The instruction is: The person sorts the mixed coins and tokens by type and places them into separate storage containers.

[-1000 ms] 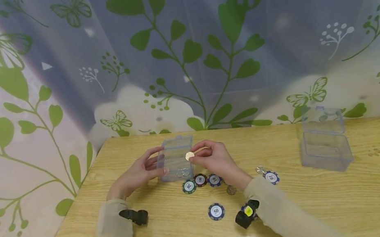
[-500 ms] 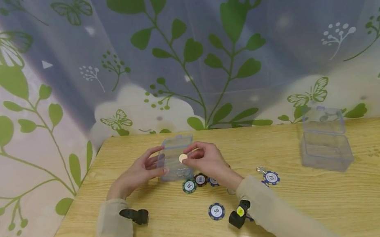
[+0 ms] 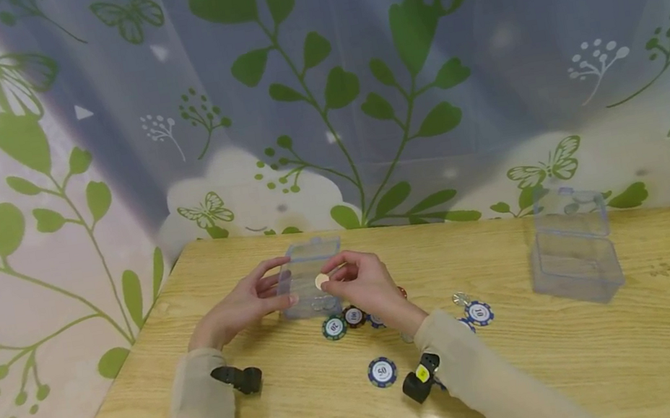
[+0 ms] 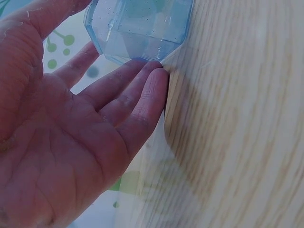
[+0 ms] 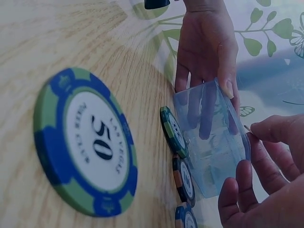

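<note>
My left hand (image 3: 236,314) steadies a clear plastic box (image 3: 300,270), thumb on its near edge and fingers along the left side. Its lid stands up at the back, and a few shiny pieces show through the front wall. Over the box's right side, my right hand (image 3: 365,284) pinches a gold coin (image 3: 322,281) between thumb and fingertips. In the right wrist view, the coin is a thin edge by the box wall (image 5: 209,156). A green-edged 20 chip (image 3: 334,327) and a dark 100 chip (image 3: 354,317) lie close in front of the box.
A second clear box (image 3: 575,273) with its lid up stands at the right. Nearer me lies a blue-edged 50 chip (image 3: 382,372). Further right are a blue-edged 10 chip (image 3: 479,313) and a silver coin (image 3: 460,299). My right forearm partly covers other chips.
My right hand has moved slightly left with the gold coin, further over the clear box. My left hand and the box have stayed in place.
</note>
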`<state>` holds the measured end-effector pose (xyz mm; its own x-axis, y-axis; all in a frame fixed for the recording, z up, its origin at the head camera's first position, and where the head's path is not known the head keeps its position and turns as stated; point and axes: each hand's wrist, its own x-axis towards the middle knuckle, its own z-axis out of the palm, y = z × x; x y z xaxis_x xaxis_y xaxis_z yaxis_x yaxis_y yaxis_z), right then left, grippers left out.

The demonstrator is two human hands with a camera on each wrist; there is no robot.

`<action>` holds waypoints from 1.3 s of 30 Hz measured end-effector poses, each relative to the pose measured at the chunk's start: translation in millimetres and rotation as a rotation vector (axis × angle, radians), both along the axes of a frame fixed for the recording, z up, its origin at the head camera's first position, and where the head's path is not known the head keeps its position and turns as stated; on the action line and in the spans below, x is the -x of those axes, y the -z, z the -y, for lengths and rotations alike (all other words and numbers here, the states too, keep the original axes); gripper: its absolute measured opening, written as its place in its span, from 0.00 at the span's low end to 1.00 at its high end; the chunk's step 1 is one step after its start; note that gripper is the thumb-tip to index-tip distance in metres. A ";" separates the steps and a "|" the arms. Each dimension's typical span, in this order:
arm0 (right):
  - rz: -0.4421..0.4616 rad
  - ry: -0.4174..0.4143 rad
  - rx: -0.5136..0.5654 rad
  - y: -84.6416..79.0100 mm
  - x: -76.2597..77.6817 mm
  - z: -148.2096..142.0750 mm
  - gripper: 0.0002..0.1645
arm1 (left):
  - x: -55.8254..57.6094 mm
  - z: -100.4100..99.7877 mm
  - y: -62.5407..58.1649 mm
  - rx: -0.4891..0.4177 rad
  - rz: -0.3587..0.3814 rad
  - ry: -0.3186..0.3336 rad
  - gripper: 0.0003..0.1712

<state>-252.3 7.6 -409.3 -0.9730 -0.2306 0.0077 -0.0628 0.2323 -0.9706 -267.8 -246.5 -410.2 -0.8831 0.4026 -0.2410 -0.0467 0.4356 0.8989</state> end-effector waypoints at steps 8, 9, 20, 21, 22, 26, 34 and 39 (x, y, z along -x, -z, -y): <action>-0.010 0.006 -0.018 0.3 -0.3 1.2 0.08 | 1.2 -0.9 0.8 0.006 0.010 -0.017 0.49; -0.011 0.005 -0.018 0.2 -0.5 1.3 0.08 | 1.3 -0.7 0.9 0.004 0.011 -0.015 0.49; -0.020 -0.002 -0.021 -0.7 -1.2 1.4 0.12 | 2.7 0.3 2.1 -0.016 0.012 -0.005 0.49; -0.023 -0.002 -0.021 -0.5 -1.0 1.3 0.12 | 3.0 0.2 2.2 -0.020 0.012 -0.004 0.49; -0.024 -0.002 -0.023 -0.3 -0.9 1.2 0.12 | 3.1 0.2 2.3 -0.022 0.014 -0.003 0.49; -0.031 -0.002 -0.022 0.3 -0.4 0.9 0.13 | 3.0 -0.2 2.2 -0.028 0.022 -0.005 0.49; -0.024 -0.026 0.004 -0.3 -0.8 -1.0 0.14 | 2.5 0.2 2.4 -0.023 0.022 -0.009 0.50; -0.023 -0.060 -0.013 -0.9 -0.7 -3.3 0.14 | 2.1 0.3 2.9 -0.023 0.012 -0.002 0.49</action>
